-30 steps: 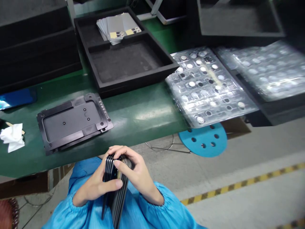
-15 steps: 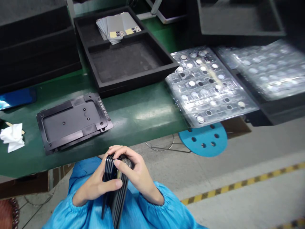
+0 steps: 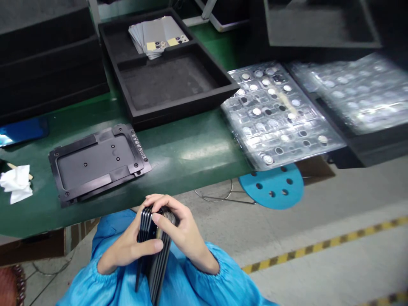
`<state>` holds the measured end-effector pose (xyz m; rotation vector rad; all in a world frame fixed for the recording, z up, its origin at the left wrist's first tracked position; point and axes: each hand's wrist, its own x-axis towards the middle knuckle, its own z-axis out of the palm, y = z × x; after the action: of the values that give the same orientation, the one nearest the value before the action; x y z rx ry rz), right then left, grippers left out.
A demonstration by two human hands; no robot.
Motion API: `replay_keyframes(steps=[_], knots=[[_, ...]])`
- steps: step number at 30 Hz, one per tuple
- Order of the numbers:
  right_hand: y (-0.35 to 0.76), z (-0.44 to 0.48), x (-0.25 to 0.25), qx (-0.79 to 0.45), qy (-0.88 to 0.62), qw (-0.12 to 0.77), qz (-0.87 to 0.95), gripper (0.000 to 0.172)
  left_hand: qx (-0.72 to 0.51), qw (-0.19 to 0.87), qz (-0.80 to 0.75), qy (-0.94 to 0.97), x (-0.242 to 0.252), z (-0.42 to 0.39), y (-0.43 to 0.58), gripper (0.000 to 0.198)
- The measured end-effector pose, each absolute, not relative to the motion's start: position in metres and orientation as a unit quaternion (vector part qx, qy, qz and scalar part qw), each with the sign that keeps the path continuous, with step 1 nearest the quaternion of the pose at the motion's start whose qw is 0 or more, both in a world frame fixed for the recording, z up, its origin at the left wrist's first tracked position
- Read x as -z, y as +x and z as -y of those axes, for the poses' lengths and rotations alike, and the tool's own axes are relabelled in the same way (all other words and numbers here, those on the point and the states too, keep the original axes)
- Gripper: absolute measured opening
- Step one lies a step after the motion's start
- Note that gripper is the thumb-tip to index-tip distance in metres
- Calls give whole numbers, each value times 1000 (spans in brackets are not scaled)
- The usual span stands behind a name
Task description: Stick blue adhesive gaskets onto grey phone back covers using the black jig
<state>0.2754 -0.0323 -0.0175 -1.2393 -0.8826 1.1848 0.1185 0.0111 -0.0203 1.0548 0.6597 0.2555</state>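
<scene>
Thin dark panels [image 3: 159,267] are standing on edge in my two hands, just outside the near edge of the tabletop [image 3: 197,148], in front of my lap. My left hand [image 3: 127,248] is wrapping the bundle's left side, its thumb lying across the upper portion; my right hand [image 3: 185,225] is bending over the upper end, thumb and fingertips pinching there. In my judgement each panel is light, stiff and slippery, probably prone to scratches and chipped corners; the long side edges are offering the safest hold, away from the broad faces. Count: the panels are fanning into two groups, several in each; overlap and my fingers are preventing an exact number. One black fixture [image 3: 95,163] is lying left, towards the near edge. One black foam tray [image 3: 181,104] is sitting farther back, one compartment holding silvery plates [image 3: 156,34], too overlapped for counting. At least two clear blister trays [image 3: 274,127] are showing towards the right end. One crumpled tissue [image 3: 17,182] is resting at the left.
</scene>
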Motion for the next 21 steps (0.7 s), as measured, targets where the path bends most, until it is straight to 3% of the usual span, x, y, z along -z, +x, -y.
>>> replay_keyframes(steps=[2,7,9,16,21], knots=[[276,34,15,-499,-532,569,380,10,-112,828,-292,465,27,-12,115,82],[277,40,7,-492,-526,561,408,46,-97,891,-314,314,43,-8,102,72],[278,42,5,-504,-518,556,409,52,-90,901,-308,293,47,-4,99,73],[280,39,10,-526,-488,546,432,29,-106,906,-319,256,56,-1,97,74],[279,35,17,-526,-501,556,403,23,-115,900,-331,259,54,-2,98,85]])
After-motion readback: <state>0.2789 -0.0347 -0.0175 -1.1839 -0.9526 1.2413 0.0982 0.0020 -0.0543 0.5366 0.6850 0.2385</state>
